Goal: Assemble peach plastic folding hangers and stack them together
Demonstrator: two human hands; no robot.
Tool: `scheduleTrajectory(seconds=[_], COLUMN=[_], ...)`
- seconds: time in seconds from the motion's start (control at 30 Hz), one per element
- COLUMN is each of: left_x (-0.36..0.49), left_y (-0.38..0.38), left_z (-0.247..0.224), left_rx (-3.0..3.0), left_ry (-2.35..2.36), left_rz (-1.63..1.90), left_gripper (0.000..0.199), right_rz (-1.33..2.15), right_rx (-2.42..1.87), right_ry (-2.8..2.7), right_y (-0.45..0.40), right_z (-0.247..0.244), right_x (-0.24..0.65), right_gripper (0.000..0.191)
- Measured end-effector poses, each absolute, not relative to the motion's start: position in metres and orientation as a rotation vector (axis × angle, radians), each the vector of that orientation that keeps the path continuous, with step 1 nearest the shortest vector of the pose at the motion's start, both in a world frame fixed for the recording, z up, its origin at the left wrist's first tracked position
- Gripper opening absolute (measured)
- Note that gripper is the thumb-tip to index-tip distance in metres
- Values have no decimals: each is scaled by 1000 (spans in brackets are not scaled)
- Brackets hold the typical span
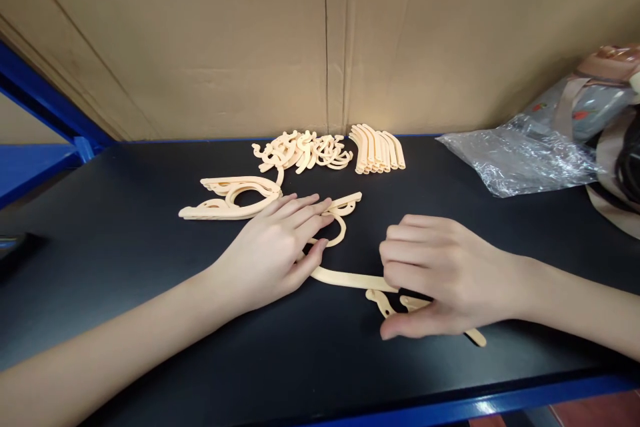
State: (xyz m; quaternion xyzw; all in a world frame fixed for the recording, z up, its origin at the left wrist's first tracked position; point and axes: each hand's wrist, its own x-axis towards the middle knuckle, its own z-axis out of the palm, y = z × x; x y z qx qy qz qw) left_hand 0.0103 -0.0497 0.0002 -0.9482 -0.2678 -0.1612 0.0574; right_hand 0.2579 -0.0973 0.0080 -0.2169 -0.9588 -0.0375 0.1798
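My left hand lies flat with outstretched fingers over a partly covered cream plastic folding hanger; its ring and a narrow arm show past my fingertips. The hanger's long curved arm runs right, toward my right hand. That hand hovers palm down with its fingers bent and thumb apart, over the arm's end and loose hanger parts. Between thumb and fingers shows a small curved piece; another part sticks out below the palm. The right fingertips are partly hidden. Left of my left hand is a stack of folded hangers.
A heap of small curved hanger parts and a row of long arms lie at the back of the black tabletop. Clear plastic wrap and a bag are on the right. Cardboard stands behind.
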Motion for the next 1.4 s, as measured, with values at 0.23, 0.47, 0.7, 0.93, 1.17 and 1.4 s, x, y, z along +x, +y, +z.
scheduleTrajectory(seconds=[0.23, 0.47, 0.7, 0.93, 1.17, 1.4], left_x=[7, 9, 10, 10, 13, 11], left_y=[-51, -48, -53, -61, -59, -53], left_z=[0, -1, 2, -3, 0, 4], left_rx=[-2854, -2852, -2851, -3132, -2971, -2840], left_ry=[-805, -824, -786, -692, -626, -695], left_rz=[-471, -442, -483, -459, -444, -418], left_gripper=[38, 40, 38, 30, 14, 27], right_rz=[239, 220, 266, 328, 491, 392], right_rx=[-879, -1106, -1111, -1082, -1148, -1194], right_ry=[-2862, -2823, -2724, -2567, -2391, -2348], right_y=[-95, -71, -56, -58, -59, -58], right_z=[28, 30, 20, 7, -5, -10], right_x=[268, 291, 299, 289, 278, 278], right_gripper=[27, 21, 24, 9, 13, 22])
